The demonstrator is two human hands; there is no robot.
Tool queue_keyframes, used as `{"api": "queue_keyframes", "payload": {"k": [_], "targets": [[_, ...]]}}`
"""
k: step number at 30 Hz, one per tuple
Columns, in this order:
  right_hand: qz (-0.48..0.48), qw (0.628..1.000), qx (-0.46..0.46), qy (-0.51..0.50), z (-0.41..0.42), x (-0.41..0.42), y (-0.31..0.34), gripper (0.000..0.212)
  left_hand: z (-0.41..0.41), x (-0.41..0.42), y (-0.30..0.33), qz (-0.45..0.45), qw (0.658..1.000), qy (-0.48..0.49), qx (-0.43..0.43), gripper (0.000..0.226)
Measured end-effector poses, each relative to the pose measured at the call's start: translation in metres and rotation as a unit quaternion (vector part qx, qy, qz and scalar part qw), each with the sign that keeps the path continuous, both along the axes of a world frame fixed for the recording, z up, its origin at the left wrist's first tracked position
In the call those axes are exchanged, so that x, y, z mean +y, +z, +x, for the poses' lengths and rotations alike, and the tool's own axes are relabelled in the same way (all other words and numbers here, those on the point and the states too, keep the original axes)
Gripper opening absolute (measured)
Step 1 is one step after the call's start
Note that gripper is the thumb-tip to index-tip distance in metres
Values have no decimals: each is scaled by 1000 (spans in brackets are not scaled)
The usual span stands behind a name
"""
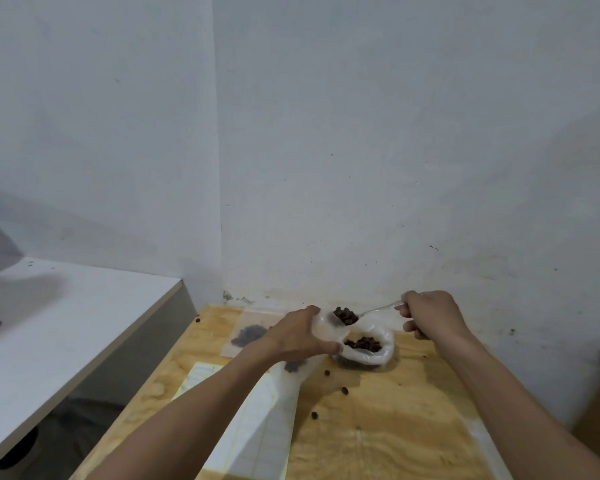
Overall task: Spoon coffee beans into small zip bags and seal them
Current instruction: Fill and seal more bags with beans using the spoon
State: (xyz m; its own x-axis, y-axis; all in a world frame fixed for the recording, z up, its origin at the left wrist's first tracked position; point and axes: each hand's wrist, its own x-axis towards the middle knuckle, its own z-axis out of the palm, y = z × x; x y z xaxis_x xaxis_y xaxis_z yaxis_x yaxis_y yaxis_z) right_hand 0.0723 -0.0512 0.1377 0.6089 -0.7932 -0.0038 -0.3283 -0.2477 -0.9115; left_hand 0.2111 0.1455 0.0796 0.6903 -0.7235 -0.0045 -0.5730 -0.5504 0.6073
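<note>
A pale, grainy plywood surface point(378, 427) carries the work. The left hand point(300, 336) pinches a small, soft, translucent plastic zip bag point(323, 329) by its mouth, fingers curled round the film; the bag's lower part hangs down with a few dark beans inside. The right hand point(430, 315), at 3 o'clock from it, grips the handle of a clear plastic spoon point(371, 310), whose bowl is heaped with dark brown coffee beans point(345, 315) at the bag's mouth. Just below, a rolled-down white plastic sack point(383, 351) holds more beans. Four loose beans lie scattered at 6 o'clock. One filled flat bag point(248, 336) at 9 o'clock is blurred. Pale printed sheets point(257, 417) lie partly hidden under the left forearm.
</note>
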Motion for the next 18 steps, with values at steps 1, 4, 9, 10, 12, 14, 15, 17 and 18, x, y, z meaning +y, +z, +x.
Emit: {"api": "queue_keyframes", "payload": {"k": [1,4,9,10,12,14,15,17,18], "targets": [[-20,1000,-4,11,1,5,2,26,0,-1,0,0,1000,0,0,100],[-108,994,-6,21,-2,16,11,32,0,-2,3,-3,1000,3,7,94],[-195,980,-11,-30,-11,8,23,39,-2,-4,10,-14,999,9,28,89],[-204,978,0,-37,-13,3,21,39,-2,-6,10,-14,999,10,28,81],[-212,976,27,-42,-16,-8,11,40,-3,-11,11,-10,999,7,35,67],[-236,969,60,-40,-17,-17,-8,41,-5,-16,13,-3,999,2,47,69],[-260,961,80,-39,-17,-20,-18,41,-7,-19,13,6,999,0,48,72],[-319,939,125,-39,-18,-21,-35,41,-9,-25,13,33,998,-2,44,76],[-346,926,143,-37,-17,-19,-42,41,-10,-28,13,45,998,-2,42,80]]}}
